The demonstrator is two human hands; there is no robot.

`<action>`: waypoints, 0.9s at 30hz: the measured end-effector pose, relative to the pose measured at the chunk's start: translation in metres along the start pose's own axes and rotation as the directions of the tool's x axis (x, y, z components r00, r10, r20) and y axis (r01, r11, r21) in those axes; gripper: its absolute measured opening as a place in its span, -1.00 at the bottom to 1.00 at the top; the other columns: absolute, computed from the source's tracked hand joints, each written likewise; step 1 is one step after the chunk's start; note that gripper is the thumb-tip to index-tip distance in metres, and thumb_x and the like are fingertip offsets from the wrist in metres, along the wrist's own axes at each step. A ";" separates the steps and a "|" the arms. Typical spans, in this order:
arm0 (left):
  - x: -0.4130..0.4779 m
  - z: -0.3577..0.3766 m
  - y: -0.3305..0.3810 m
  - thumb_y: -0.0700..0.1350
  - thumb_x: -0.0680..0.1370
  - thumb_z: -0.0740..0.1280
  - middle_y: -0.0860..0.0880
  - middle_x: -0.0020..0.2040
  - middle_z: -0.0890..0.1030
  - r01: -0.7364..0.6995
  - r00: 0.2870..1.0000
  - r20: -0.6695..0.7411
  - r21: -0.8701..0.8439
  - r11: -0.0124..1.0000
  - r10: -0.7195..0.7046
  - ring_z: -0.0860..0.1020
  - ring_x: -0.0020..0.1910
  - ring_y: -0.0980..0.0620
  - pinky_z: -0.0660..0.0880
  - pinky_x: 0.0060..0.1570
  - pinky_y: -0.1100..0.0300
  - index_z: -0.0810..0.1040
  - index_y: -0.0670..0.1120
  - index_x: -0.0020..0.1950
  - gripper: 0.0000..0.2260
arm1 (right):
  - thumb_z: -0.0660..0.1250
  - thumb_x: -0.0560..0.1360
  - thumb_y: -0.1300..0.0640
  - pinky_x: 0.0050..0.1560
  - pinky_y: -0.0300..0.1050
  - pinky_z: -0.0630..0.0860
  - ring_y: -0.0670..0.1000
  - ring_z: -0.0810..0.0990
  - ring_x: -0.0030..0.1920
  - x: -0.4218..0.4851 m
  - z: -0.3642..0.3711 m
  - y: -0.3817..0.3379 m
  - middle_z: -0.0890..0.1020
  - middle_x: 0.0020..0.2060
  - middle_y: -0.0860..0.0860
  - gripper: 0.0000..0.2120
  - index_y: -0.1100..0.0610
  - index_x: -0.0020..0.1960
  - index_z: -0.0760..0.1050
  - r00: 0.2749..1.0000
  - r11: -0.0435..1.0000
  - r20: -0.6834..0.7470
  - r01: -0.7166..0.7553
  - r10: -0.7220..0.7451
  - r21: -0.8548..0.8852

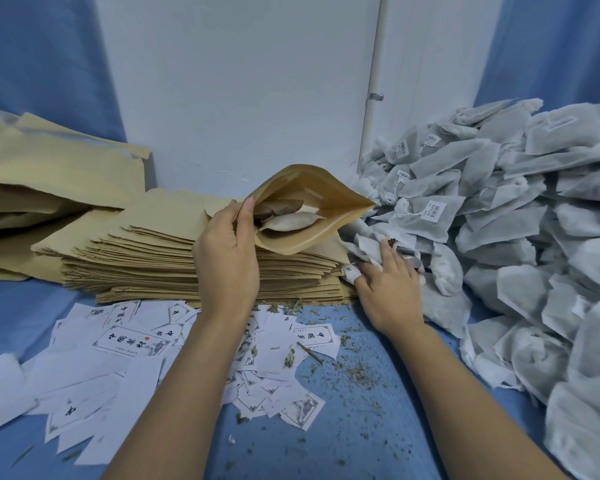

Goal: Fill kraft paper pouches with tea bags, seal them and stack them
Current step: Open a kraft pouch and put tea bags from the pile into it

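A blue cloth-covered worktop runs up to a white wall. Along its right side rises a big loose heap of grey-white mesh tea bags, some with small barcoded tags on strings. At the back left lie large flat kraft paper pouches, and just in front of them, at the middle, stands a thick stack of smaller flat kraft paper pouches. Scattered white paper labels with black print cover the worktop in front of that stack.

The open kraft paper pouch is held tilted above the right end of the stack, its mouth spread wide toward the camera, with pale tea bags inside it. The left hand grips the pouch's left edge, its thumb over the rim and its fingers curled behind.

The right hand reaches palm down into the foot of the heap, just beside the stack. Its fingers are bent and pinch a single white tea bag against the thumb, which wears a white wrap.

Green-brown herb crumbs speckle the blue cloth between the two forearms.
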State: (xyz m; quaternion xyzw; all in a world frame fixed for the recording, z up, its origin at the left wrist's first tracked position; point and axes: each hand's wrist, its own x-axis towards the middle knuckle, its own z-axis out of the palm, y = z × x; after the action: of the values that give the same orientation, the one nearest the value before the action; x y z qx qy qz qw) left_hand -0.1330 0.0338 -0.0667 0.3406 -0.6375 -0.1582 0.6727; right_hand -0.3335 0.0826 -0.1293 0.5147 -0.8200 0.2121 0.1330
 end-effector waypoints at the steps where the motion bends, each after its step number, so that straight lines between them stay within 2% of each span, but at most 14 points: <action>1: 0.000 0.000 0.000 -0.06 0.64 0.19 0.20 -0.46 0.30 0.000 1.000 0.000 -0.002 1.000 0.000 0.38 -0.41 0.35 0.27 -0.37 0.50 0.47 -0.05 -0.20 -0.77 | 0.04 0.61 -0.01 0.47 0.03 -0.03 0.10 0.08 0.51 -0.001 -0.001 -0.002 0.08 0.54 0.11 -0.62 0.00 0.34 0.45 1.000 1.000 0.007 -0.010 0.011 -0.018; 3: 0.000 0.000 -0.002 -0.06 0.64 0.18 0.19 -0.43 0.34 0.013 1.000 -0.009 -0.007 1.000 -0.013 0.40 -0.38 0.34 0.27 -0.35 0.49 0.55 -0.13 -0.16 -0.74 | 0.05 0.61 0.09 0.40 0.08 0.17 0.19 0.26 0.41 -0.001 -0.007 -0.005 0.23 0.48 0.19 -0.63 0.07 0.37 0.42 0.996 0.999 -0.092 -0.008 0.012 0.046; 5: 0.001 0.000 -0.003 -0.03 0.64 0.17 0.10 -0.37 0.47 0.039 0.998 -0.040 -0.021 0.999 -0.039 0.46 -0.32 0.23 0.33 -0.32 0.41 0.59 -0.24 -0.06 -0.68 | 0.11 0.58 0.20 0.22 0.10 0.37 0.24 0.41 0.22 -0.001 -0.015 -0.010 0.40 0.28 0.29 -0.60 0.12 0.41 0.37 0.961 0.975 -0.276 0.054 0.008 0.216; 7: 0.002 -0.002 -0.002 0.00 0.63 0.17 -0.10 -0.25 0.58 0.056 0.994 -0.086 -0.046 0.997 -0.060 0.52 -0.22 0.11 0.39 -0.22 0.33 0.60 -0.27 0.00 -0.63 | 0.14 0.57 0.24 0.15 -0.01 0.39 0.16 0.44 0.13 -0.001 -0.022 -0.017 0.44 0.17 0.24 -0.56 0.08 0.44 0.34 0.917 0.901 -0.398 0.137 0.043 0.412; 9: 0.003 -0.003 0.000 0.01 0.63 0.17 -0.19 0.00 0.64 0.087 0.986 -0.133 -0.075 0.993 -0.097 0.57 0.02 0.01 0.45 0.01 0.25 0.60 -0.24 0.12 -0.64 | 0.16 0.57 0.22 0.17 -0.23 0.33 -0.03 0.45 0.14 0.000 -0.028 -0.028 0.48 0.17 0.09 -0.58 0.00 0.41 0.38 0.898 0.767 -0.423 0.184 0.123 0.615; 12: 0.008 -0.007 0.002 -0.01 0.63 0.19 -0.14 0.25 0.56 0.094 0.971 -0.205 -0.132 0.987 -0.120 0.50 0.25 0.06 0.38 0.17 0.44 0.57 -0.17 0.23 -0.68 | 0.16 0.56 0.24 0.00 -0.29 0.42 -0.14 0.56 0.02 0.003 -0.042 -0.047 0.66 0.01 -0.06 -0.70 0.00 0.14 0.59 0.915 0.407 -0.319 0.200 0.247 0.891; 15: 0.012 -0.011 0.001 -0.05 0.62 0.19 -0.15 0.24 0.56 0.060 0.968 -0.234 -0.139 0.988 -0.092 0.48 0.30 0.02 0.33 0.14 0.53 0.58 -0.19 0.19 -0.70 | 0.15 0.52 0.25 -0.11 -0.19 0.48 -0.05 0.60 -0.05 0.009 -0.058 -0.055 0.71 -0.13 -0.07 -0.67 0.05 -0.16 0.67 0.967 0.125 -0.069 0.040 0.243 0.991; 17: 0.012 -0.013 -0.001 -0.07 0.62 0.19 -0.17 0.25 0.55 0.055 0.971 -0.225 -0.113 0.992 -0.079 0.46 0.32 -0.03 0.27 0.12 0.59 0.58 -0.23 0.18 -0.70 | 0.12 0.46 0.19 -0.29 -0.18 0.44 0.06 0.57 -0.17 0.009 -0.068 -0.054 0.70 -0.20 -0.01 -0.64 0.08 -0.26 0.69 0.983 -0.024 0.182 -0.181 0.026 0.983; 18: 0.011 -0.013 -0.002 -0.08 0.62 0.19 -0.17 0.26 0.54 0.056 0.974 -0.214 -0.088 0.995 -0.074 0.45 0.33 -0.04 0.24 0.11 0.62 0.58 -0.25 0.18 -0.70 | 0.09 0.44 0.17 -0.33 -0.22 0.43 0.06 0.57 -0.23 0.007 -0.073 -0.053 0.68 -0.25 0.01 -0.62 0.10 -0.29 0.68 0.955 -0.067 0.271 -0.281 -0.119 0.957; 21: 0.009 -0.012 -0.008 -0.11 0.63 0.19 0.10 0.17 0.49 0.044 0.990 -0.135 -0.017 0.999 -0.046 0.44 0.33 -0.09 0.23 0.14 0.59 0.58 -0.23 0.19 -0.72 | 0.10 0.37 0.15 -0.31 -0.24 0.52 0.01 0.61 -0.27 0.006 -0.082 -0.051 0.66 -0.27 0.06 -0.65 0.15 -0.26 0.67 0.884 -0.219 0.282 -0.379 -0.372 0.899; 22: 0.007 -0.012 -0.009 -0.12 0.64 0.19 0.15 0.13 0.45 0.029 0.995 -0.099 0.000 1.000 -0.029 0.43 0.34 -0.09 0.24 0.15 0.55 0.58 -0.22 0.19 -0.74 | 0.12 0.38 0.16 -0.27 -0.23 0.56 0.00 0.63 -0.23 0.007 -0.085 -0.052 0.67 -0.21 0.07 -0.66 0.16 -0.20 0.68 0.878 -0.251 0.266 -0.384 -0.398 0.889; 24: 0.004 -0.011 -0.013 -0.14 0.63 0.19 0.09 0.15 0.49 0.020 0.999 -0.027 0.022 1.000 -0.019 0.41 0.36 -0.05 0.23 0.18 0.55 0.58 -0.19 0.21 -0.75 | 0.12 0.48 0.19 -0.16 -0.17 0.58 -0.02 0.64 -0.16 0.010 -0.089 -0.056 0.69 -0.10 0.06 -0.67 0.15 -0.09 0.68 0.882 -0.159 0.289 -0.368 -0.373 0.916; 25: 0.003 -0.010 -0.013 -0.13 0.63 0.19 0.02 0.19 0.53 0.020 1.000 -0.001 0.036 0.999 -0.020 0.39 0.37 0.00 0.21 0.19 0.58 0.57 -0.18 0.22 -0.74 | 0.12 0.53 0.21 -0.11 -0.12 0.60 -0.02 0.65 -0.15 0.012 -0.091 -0.058 0.69 -0.07 0.06 -0.68 0.16 -0.04 0.67 0.895 -0.086 0.307 -0.351 -0.322 0.932; 27: 0.001 -0.008 -0.015 -0.09 0.63 0.18 -0.07 0.23 0.56 0.026 0.999 0.042 0.049 0.998 -0.028 0.36 0.39 0.06 0.21 0.24 0.52 0.57 -0.16 0.22 -0.72 | 0.17 0.56 0.24 -0.14 -0.07 0.65 0.01 0.66 -0.16 0.015 -0.093 -0.062 0.68 -0.04 0.10 -0.76 0.22 0.01 0.63 0.921 -0.065 0.335 -0.353 -0.198 0.933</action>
State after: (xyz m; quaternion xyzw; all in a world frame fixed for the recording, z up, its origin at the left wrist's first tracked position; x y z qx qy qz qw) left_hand -0.1216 0.0250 -0.0754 0.3619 -0.6506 -0.1593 0.6483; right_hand -0.2841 0.0922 -0.0288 0.4267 -0.4399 0.6460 -0.4550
